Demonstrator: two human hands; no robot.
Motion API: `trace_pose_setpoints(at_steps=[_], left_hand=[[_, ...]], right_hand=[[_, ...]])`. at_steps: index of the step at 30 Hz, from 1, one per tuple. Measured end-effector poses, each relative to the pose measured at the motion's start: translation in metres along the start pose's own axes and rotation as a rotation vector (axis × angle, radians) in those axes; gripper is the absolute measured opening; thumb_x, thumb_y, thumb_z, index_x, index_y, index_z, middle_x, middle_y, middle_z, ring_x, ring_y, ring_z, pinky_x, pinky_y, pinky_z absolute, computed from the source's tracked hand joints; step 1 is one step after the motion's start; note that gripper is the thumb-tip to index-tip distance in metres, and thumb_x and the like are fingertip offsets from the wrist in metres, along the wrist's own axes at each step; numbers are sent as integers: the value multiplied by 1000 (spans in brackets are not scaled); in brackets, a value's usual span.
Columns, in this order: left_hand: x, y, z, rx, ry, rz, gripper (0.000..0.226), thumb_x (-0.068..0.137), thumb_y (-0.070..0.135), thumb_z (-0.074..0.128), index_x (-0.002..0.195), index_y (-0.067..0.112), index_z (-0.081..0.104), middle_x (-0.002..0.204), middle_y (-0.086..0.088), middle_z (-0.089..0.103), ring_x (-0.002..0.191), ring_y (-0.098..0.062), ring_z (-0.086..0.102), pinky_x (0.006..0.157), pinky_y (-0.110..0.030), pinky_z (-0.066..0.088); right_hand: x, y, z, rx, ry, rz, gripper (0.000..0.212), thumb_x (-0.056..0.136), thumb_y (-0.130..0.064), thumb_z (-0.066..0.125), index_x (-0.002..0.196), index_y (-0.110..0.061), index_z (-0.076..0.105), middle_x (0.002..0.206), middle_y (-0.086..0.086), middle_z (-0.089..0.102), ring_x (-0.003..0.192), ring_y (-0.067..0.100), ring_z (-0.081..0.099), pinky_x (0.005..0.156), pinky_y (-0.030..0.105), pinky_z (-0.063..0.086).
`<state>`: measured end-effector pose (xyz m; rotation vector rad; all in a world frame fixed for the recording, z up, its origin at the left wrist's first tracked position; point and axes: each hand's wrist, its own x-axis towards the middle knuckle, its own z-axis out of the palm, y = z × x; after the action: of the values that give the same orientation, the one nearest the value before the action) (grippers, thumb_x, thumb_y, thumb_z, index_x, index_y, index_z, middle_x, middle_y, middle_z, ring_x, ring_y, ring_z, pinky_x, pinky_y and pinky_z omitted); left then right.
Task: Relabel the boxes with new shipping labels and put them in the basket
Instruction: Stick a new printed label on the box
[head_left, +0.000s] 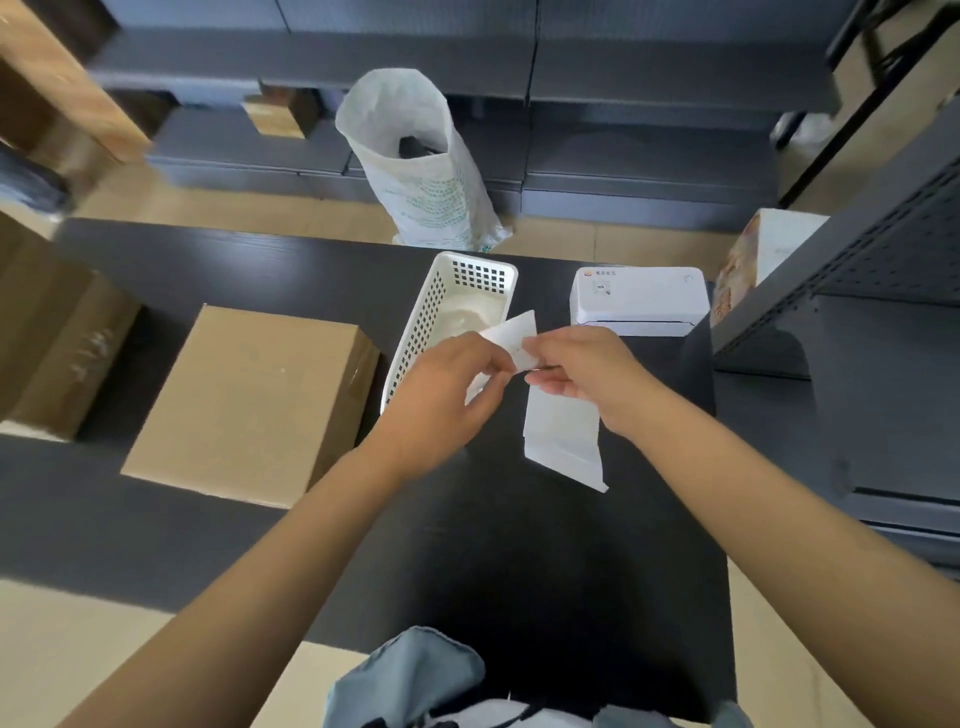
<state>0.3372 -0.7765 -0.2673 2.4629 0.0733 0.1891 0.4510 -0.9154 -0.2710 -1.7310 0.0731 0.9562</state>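
Observation:
Both hands meet over the black table (519, 545), pinching a white shipping label (517, 332) between them. My left hand (447, 389) grips its left part and my right hand (582, 369) grips its right edge. A white strip of label paper (563, 441) lies on the table below my right hand. A white perforated basket (457, 306) stands just behind the hands and looks empty. A plain brown cardboard box (249, 400) rests on the table to the left of the basket.
A white label printer (639, 301) sits at the table's back right. A tall white sack (421, 161) stands on the floor behind the table. More cardboard boxes (57, 338) are at the left. Grey metal shelving (857, 322) borders the right side.

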Motion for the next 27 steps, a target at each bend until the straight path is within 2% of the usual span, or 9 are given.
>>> trace_pose_setpoints(at_steps=[3,6,8,10,12,15,19,23,27], left_hand=[[-20,-3,-11,23,-70,68,12,93,30,58,101,23,64,102,13,62,95,-5,56,89,-28,46],[-40,-13,-27,-25,-52,62,19,92,39,54,99,24,65,103,18,55,100,-6,53,92,-27,45],[-52,-25,-39,-34,96,14,20,90,35,56,98,19,65,105,13,53,102,-9,53,94,-19,41],[-65,-39,-52,-63,284,-119,11,89,28,62,98,22,60,107,11,49,99,-3,49,89,-5,35],[-75,-57,-69,-180,382,-281,16,89,30,64,94,34,49,102,16,48,94,2,48,84,-7,38],[-87,-88,-99,-436,336,-430,11,90,35,61,91,33,51,92,16,57,87,-2,58,74,-16,48],[-110,-137,-146,-533,255,-400,9,91,28,62,86,21,60,79,12,64,73,-2,60,65,-14,48],[-132,-182,-193,-536,189,-365,9,89,28,65,82,25,61,78,13,66,74,-4,61,69,-20,48],[-152,-203,-216,-577,106,-355,10,89,28,66,82,26,59,77,11,66,76,-9,61,75,-28,49]], right_hand=[[-11,3,13,-39,-12,-2,5,91,-17,63,95,-16,64,95,1,71,78,11,71,68,19,57],[-25,3,30,-61,1,-53,8,93,-17,60,100,-14,63,107,3,70,95,18,68,83,29,57],[-34,1,43,-15,-1,-75,9,93,-17,59,101,-12,62,106,3,70,95,18,68,78,26,58],[-43,-1,59,48,-17,-80,13,93,-16,59,103,-9,62,105,3,71,94,16,69,70,21,57],[-49,-4,80,93,-22,-86,15,93,-16,60,105,-8,62,104,1,71,94,16,69,67,19,56],[-55,-9,124,140,-15,-106,10,92,-15,62,100,-10,64,101,1,73,88,13,71,62,17,54],[-60,-13,195,127,26,-117,6,92,-18,62,96,-15,64,97,-5,73,86,10,72,68,20,57],[-62,-15,256,-66,114,-189,5,90,-23,64,94,-20,63,90,-9,73,81,6,71,67,20,57],[-67,-9,292,-162,199,-255,8,89,-28,65,95,-23,63,91,-8,71,83,7,69,73,23,57]])
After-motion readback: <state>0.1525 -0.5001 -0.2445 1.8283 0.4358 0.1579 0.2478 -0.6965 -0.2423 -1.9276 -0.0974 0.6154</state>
